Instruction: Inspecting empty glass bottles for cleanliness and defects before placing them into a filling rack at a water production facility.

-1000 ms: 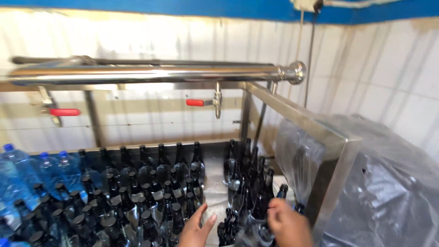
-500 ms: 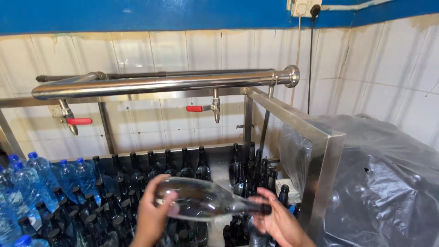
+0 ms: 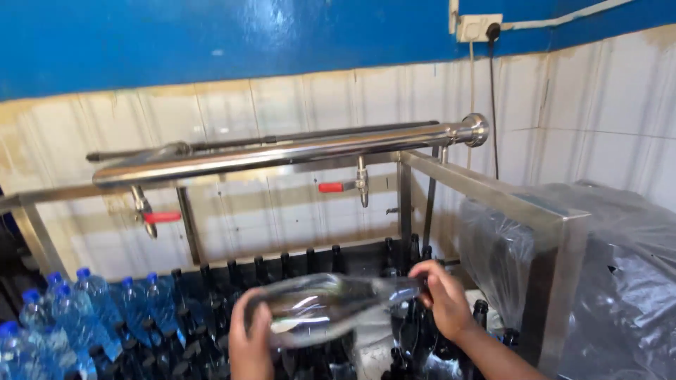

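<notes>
Left hand (image 3: 250,338) is cupping upward, fingers curled, palm facing right. Right hand (image 3: 442,299) is closing in a grip, wrist angling in from lower right.

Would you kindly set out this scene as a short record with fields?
left hand: left hand grips the base of a clear bottle
right hand: right hand grips the neck end
bottle: held sideways, above the dark bottles
far left: blue-capped bottles
above: steel pipe with red-handled taps
right: plastic sheet over a steel frame
</notes>
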